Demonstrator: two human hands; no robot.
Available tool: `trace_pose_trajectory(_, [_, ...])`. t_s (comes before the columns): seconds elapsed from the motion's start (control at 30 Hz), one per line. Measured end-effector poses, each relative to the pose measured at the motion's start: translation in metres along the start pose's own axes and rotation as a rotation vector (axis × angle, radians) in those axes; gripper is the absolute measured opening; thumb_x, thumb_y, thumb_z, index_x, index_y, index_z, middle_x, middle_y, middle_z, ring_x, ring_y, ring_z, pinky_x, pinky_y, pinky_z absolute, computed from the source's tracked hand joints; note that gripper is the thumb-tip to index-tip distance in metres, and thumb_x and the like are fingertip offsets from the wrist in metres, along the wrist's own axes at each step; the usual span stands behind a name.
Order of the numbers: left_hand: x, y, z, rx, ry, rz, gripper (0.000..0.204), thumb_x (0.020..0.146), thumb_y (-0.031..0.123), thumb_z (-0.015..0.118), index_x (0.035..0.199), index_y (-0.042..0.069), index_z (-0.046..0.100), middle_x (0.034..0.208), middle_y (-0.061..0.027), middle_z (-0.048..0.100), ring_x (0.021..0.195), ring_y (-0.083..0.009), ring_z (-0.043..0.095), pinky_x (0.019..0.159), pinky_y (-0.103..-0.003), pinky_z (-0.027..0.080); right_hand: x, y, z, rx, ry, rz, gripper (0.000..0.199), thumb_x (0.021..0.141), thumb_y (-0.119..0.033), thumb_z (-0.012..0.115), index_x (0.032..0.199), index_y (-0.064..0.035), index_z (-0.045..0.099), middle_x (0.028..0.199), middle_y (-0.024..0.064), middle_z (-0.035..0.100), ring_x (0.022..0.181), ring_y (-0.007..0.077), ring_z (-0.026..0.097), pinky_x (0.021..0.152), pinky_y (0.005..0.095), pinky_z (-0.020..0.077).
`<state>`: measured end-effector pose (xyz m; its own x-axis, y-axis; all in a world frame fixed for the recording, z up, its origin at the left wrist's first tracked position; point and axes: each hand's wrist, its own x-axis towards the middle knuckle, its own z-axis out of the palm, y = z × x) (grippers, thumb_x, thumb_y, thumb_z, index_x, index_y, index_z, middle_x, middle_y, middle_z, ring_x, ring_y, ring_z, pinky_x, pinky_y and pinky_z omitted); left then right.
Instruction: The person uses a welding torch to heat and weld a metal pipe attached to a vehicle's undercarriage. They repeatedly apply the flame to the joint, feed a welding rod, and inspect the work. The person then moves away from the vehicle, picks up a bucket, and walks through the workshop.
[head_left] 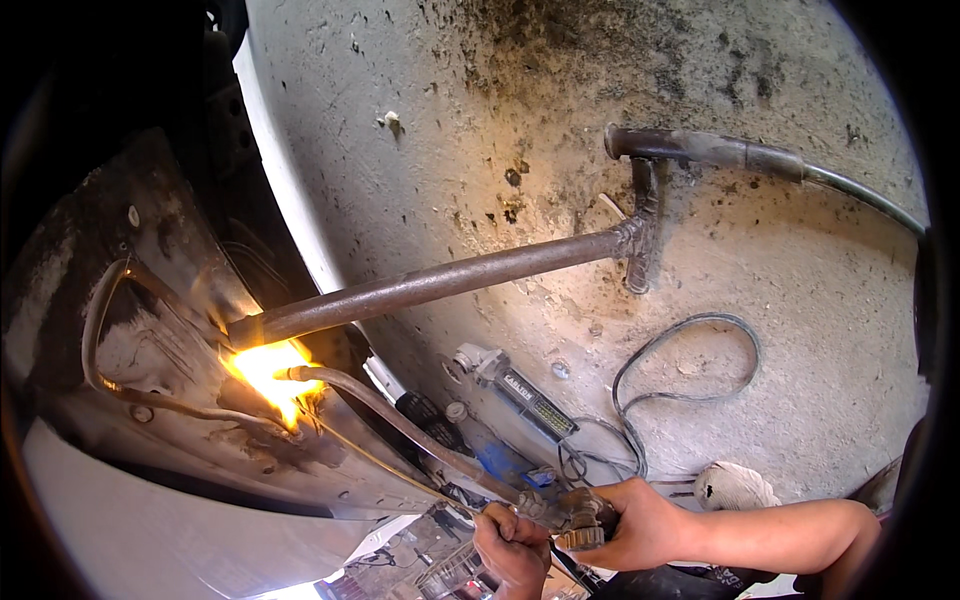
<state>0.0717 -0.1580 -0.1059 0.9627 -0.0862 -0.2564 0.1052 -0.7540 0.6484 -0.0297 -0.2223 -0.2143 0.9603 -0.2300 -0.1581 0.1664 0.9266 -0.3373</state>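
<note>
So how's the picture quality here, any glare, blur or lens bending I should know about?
Head view: the flame at the torch tip is blown out to white-yellow, hiding the metal right behind it; black fisheye corners, and the long pipe bows; sunlit concrete floor is bright while the panel at left sits in shadow; both hands, left and right, look slightly soft near the lower rim.

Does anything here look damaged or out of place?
Yes. The dark metal panel around the torch flame looks scorched and rusty, with a thin pipe bent over it. On the stained concrete floor a loose cable lies tangled.
</note>
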Motion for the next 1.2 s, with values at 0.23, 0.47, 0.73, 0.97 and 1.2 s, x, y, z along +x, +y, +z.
trace_pose_trajectory(0.23, [0.000, 0.000, 0.001, 0.047, 0.016, -0.013, 0.043, 0.094, 0.044, 0.033, 0.064, 0.013, 0.031, 0.047, 0.0038, 0.023, 0.038, -0.0077, 0.022, 0.037, -0.021, 0.019, 0.002, -0.004, -0.002, -0.013, -0.029, 0.025, 0.041, 0.074, -0.013, 0.072, 0.112, -0.0038, 0.061, 0.072, 0.0042, 0.063, 0.067, 0.0044, 0.050, 0.061, 0.0243, 0.0462])
trace_pose_trajectory(0.47, [0.002, -0.003, 0.002, 0.068, 0.040, 0.010, 0.043, 0.094, 0.044, 0.032, 0.064, 0.013, 0.032, 0.046, 0.0035, 0.024, 0.037, -0.0062, 0.024, 0.036, -0.019, 0.022, 0.004, -0.003, -0.004, 0.038, -0.075, 0.020, 0.034, 0.077, -0.012, 0.073, 0.106, 0.0018, 0.062, 0.084, 0.0035, 0.068, 0.077, 0.0031, 0.054, 0.069, 0.0224, 0.0479])
trace_pose_trajectory(0.73, [0.003, -0.003, 0.005, 0.056, 0.013, 0.035, 0.044, 0.095, 0.043, 0.032, 0.063, 0.013, 0.032, 0.045, 0.0038, 0.023, 0.035, -0.0064, 0.025, 0.035, -0.019, 0.025, 0.005, 0.005, -0.004, 0.086, -0.049, -0.018, 0.038, 0.074, -0.012, 0.069, 0.112, -0.0074, 0.063, 0.073, 0.0055, 0.065, 0.067, 0.0046, 0.051, 0.062, 0.0260, 0.0470])
trace_pose_trajectory(0.97, [0.005, -0.005, 0.002, -0.026, -0.002, 0.023, 0.043, 0.095, 0.042, 0.033, 0.063, 0.013, 0.032, 0.046, 0.0028, 0.023, 0.037, -0.0089, 0.021, 0.036, -0.023, 0.020, 0.004, 0.004, -0.007, 0.036, -0.047, 0.019, 0.035, 0.074, -0.012, 0.069, 0.108, -0.0046, 0.063, 0.076, 0.0069, 0.066, 0.069, 0.0049, 0.053, 0.064, 0.0254, 0.0478])
trace_pose_trajectory(1.2, [0.005, -0.003, 0.006, -0.063, -0.020, 0.017, 0.044, 0.095, 0.042, 0.034, 0.062, 0.013, 0.031, 0.047, 0.0030, 0.023, 0.039, -0.0091, 0.020, 0.038, -0.023, 0.018, 0.004, -0.001, -0.009, 0.066, -0.050, 0.025, 0.036, 0.073, -0.011, 0.070, 0.108, -0.0045, 0.064, 0.078, 0.0079, 0.067, 0.071, 0.0047, 0.054, 0.065, 0.0256, 0.0483])
